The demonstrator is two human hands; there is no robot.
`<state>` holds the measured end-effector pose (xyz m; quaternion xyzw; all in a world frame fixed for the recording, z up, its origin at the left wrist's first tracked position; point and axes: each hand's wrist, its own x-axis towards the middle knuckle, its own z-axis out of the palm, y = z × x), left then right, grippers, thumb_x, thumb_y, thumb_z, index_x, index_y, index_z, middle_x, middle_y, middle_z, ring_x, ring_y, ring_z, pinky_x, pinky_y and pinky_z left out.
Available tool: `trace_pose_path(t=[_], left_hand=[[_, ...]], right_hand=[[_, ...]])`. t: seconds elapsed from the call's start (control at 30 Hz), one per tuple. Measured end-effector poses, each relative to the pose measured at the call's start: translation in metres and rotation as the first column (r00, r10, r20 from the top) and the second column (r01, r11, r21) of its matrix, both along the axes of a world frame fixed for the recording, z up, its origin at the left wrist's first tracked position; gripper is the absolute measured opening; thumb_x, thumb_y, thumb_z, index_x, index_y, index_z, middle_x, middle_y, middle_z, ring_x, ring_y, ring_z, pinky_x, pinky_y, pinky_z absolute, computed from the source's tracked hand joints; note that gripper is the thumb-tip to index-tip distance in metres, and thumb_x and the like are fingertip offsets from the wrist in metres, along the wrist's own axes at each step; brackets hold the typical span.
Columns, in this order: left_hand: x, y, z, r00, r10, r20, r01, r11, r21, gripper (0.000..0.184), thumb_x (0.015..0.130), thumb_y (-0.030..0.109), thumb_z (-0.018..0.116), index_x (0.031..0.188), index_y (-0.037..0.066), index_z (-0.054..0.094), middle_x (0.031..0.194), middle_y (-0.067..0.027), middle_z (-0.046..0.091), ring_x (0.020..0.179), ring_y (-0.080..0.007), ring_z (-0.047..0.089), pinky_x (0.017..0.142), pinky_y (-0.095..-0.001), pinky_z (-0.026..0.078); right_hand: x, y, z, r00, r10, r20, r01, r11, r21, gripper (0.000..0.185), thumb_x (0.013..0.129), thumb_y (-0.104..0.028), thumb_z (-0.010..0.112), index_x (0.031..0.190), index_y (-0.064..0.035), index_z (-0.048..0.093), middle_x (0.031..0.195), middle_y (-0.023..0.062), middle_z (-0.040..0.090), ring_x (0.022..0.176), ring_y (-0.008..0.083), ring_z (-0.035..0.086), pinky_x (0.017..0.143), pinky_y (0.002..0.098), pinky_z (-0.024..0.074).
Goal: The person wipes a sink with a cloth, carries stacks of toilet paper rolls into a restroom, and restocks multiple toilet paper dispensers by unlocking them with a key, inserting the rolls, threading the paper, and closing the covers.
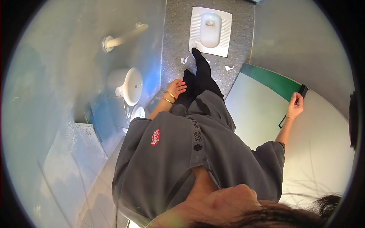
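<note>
My left hand [176, 88] hangs beside my left thigh with its fingers loosely stretched out and nothing in it. Two gold-coloured bangles [169, 97] circle that wrist. Out to the right, my right hand [295, 106] is at the upper edge of a white door panel [262, 102] with a green band [272, 81]. Its fingers are bent and pinched on a small dark door latch [297, 102], mostly covered by them. Just above is a black fitting [303, 90] at the panel's corner.
A white squat toilet [210, 30] is set in the speckled grey floor ahead, one dark shoe beside it. Scraps of white paper [229, 68] lie on the floor. On the left wall are a grab bar [125, 38] and a round white dispenser [133, 86].
</note>
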<state>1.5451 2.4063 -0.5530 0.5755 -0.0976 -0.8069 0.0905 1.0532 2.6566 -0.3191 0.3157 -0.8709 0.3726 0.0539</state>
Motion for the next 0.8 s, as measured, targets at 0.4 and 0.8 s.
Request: trace_pose_path(t=[0.4, 0.8], left_hand=[[0.006, 0.008, 0.003, 0.997, -0.02, 0.076, 0.02, 1.0, -0.001, 0.031, 0.088, 0.029, 0.053, 0.108, 0.005, 0.056, 0.1, -0.0123, 0.062, 0.085, -0.0272, 0.063, 0.071, -0.0391, 0.052], [-0.012, -0.019, -0.027, 0.988, -0.132, 0.083, 0.135, 0.99, -0.03, 0.034, 0.091, 0.03, 0.051, 0.111, 0.003, 0.055, 0.104, -0.0142, 0.06, 0.091, -0.0294, 0.062, 0.077, -0.041, 0.052]], right_hand=[[-0.031, 0.027, -0.014, 0.992, -0.12, 0.038, 0.117, 0.99, 0.077, 0.02, 0.089, -0.023, 0.064, 0.086, -0.0037, 0.066, 0.078, -0.0038, 0.06, 0.071, 0.0066, 0.05, 0.067, 0.0208, 0.0416], [-0.039, 0.033, -0.025, 0.99, -0.079, 0.121, 0.094, 0.988, -0.119, 0.017, 0.089, -0.019, 0.064, 0.089, -0.0022, 0.066, 0.079, -0.0032, 0.061, 0.071, 0.0048, 0.05, 0.063, 0.0187, 0.0395]])
